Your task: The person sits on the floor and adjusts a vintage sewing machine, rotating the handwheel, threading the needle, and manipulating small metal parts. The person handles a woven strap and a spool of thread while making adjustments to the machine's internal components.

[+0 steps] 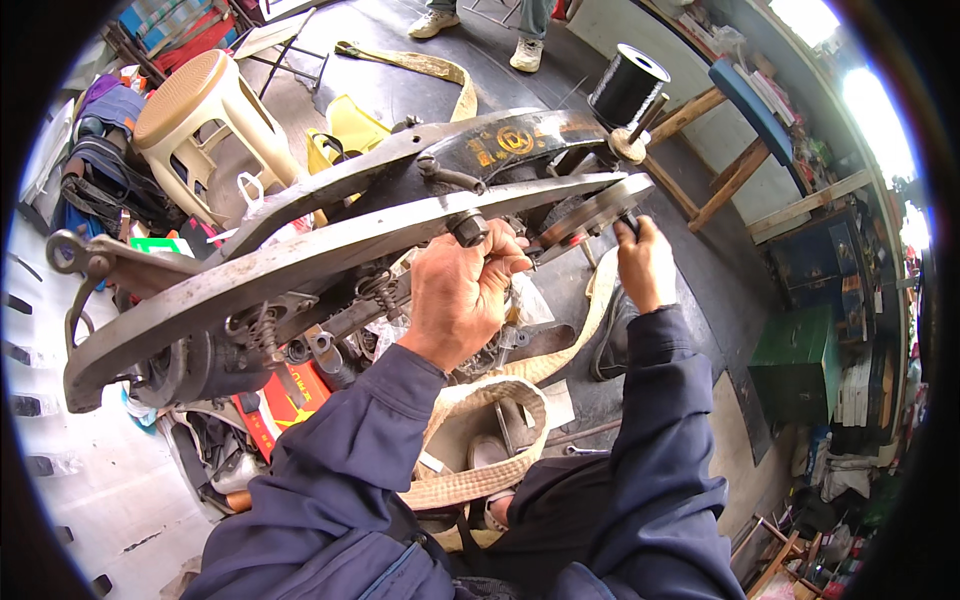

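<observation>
Turn the wheel (600, 212) gently, your right hand (648, 265) gripping its black handle (629, 222) at the machine's (350, 228) end; steady your pinched-closed left hand (460, 295), whose contents I cannot tell

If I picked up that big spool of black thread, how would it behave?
The spool would probably roll if laid on its side, given its round body. Its sheen suggests it might feel slightly slippery. Stood on its flat, pale end, it should be fairly steady.
</observation>
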A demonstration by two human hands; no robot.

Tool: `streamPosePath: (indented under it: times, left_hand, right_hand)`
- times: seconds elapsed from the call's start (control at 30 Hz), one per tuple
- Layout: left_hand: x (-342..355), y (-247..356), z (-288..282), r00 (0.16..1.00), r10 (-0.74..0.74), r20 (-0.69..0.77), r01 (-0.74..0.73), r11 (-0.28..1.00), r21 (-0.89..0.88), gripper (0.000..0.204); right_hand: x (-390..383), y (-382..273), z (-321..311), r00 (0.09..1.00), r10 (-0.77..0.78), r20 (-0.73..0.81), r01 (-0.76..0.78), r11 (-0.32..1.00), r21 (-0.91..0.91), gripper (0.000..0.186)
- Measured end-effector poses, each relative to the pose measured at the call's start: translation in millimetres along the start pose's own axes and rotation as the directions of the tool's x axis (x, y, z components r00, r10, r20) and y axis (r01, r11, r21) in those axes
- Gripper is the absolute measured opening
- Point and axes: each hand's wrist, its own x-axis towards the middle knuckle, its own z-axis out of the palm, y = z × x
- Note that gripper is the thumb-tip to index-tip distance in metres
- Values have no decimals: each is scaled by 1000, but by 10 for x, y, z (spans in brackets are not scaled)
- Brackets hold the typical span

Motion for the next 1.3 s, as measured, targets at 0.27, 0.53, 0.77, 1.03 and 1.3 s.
streamPosePath:
  times: [0.27, 0.53, 0.77, 1.03, 1.3]
  left_hand:
    - [21, 19, -11, 999, 45, -8, -45, 998, 48, 11]
    - [10, 43, -51, 998, 31, 55, -39, 988, 150, 11]
    - [25, 58, -36, 998, -24, 57, 18, 995, 101, 10]
    - [27, 58, -41, 999, 15, 46, -19, 996, 92, 11]
    - [14, 22, -34, 998, 57, 39, -62, 985, 158, 10]
  right_hand:
    - [-619, -495, 90, 845, -248, 474, 173, 965, 195, 31]
    - [-5, -541, -531, 996, -76, -48, 88, 934, 345, 15]
    - [-405, -589, -218, 748, -208, 631, 70, 969, 236, 35]
    - [-32, -522, -422, 996, 49, 72, -68, 954, 293, 15]
    - [-289, -645, -567, 838, -195, 510, -163, 802, 574, 27]
